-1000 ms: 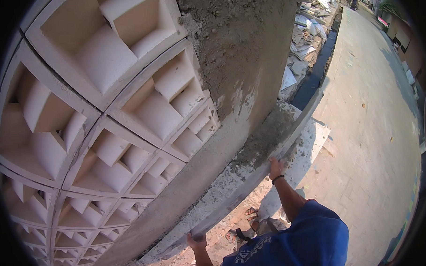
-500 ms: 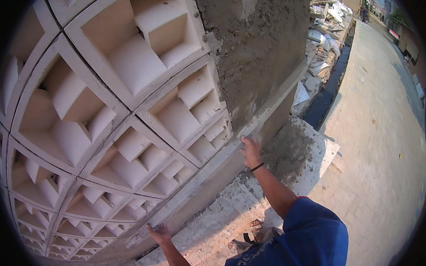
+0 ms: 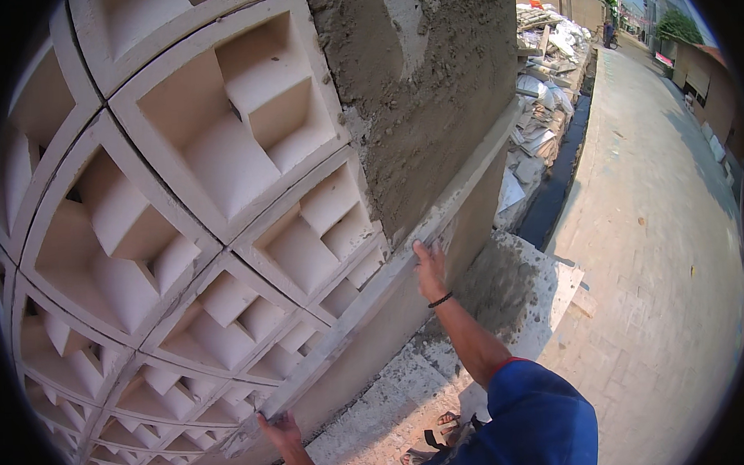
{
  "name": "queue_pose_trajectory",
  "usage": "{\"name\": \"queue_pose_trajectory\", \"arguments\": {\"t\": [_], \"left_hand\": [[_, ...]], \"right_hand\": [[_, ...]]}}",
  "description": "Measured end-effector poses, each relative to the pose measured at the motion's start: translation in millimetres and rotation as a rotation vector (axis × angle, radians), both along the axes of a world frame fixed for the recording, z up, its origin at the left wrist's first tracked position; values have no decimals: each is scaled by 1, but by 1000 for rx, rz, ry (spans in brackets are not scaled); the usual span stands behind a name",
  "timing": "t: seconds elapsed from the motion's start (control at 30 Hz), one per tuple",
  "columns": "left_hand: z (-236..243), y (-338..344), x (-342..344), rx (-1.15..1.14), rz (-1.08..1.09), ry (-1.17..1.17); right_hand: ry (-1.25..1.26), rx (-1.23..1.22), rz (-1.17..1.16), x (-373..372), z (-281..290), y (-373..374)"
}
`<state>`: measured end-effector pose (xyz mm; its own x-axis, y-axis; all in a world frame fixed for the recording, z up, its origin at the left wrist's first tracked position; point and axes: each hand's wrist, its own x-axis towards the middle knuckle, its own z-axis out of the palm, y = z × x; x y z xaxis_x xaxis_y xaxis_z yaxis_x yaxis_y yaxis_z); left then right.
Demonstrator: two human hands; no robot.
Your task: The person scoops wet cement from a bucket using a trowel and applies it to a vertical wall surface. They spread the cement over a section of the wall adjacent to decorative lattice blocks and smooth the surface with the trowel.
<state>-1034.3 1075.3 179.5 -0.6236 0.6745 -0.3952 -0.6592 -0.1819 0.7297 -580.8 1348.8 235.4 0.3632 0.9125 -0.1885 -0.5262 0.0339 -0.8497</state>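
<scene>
A long, grey, mortar-smeared straightedge [image 3: 347,330] lies slantwise against the wall, across the foot of the patterned blocks and the wet plaster. My right hand [image 3: 429,271] grips its lower edge near the plaster, with a dark beaded band at the wrist. Further down the bar, toward the lower left, my left hand [image 3: 282,431] holds the same edge, fingers curled beneath it. Pale hollow breeze blocks [image 3: 237,114] fill the wall at the left. Rough grey plaster [image 3: 424,91] covers the wall beside them; the bar hides its lower border.
A mortar-spattered concrete ledge [image 3: 505,285] runs below the wall near my sandalled feet. Beyond it is a narrow water-filled drain [image 3: 562,172], with heaped rubble and sacks [image 3: 540,104] alongside. A paved lane [image 3: 643,248] stretches away on the right; a distant person [image 3: 608,34] is there.
The straightedge has risen against the wall with both hands on it, covering more of the lowest blocks. My view has shifted slightly, so the blocks and plaster sit lower and further left.
</scene>
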Motion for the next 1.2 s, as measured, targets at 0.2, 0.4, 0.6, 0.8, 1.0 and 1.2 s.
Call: {"name": "queue_pose_trajectory", "arguments": {"t": [0.2,0.4,0.6,0.8,1.0,1.2], "left_hand": [[16,19,34,26,-14,-82],[39,31,62,45,-31,-105],[59,34,80,135,-59,-120],[77,27,80,161,-71,-132],[97,19,105,160,-80,-159],[116,5,128,160,-80,-175]], "right_hand": [[-173,73,-106,41,35,35],[-121,113,-46,71,75,39],[-141,249,-73,81,119,39],[-165,215,-44,87,147,43],[-194,190,-12,107,169,37],[-250,165,-83,125,176,30]]}}
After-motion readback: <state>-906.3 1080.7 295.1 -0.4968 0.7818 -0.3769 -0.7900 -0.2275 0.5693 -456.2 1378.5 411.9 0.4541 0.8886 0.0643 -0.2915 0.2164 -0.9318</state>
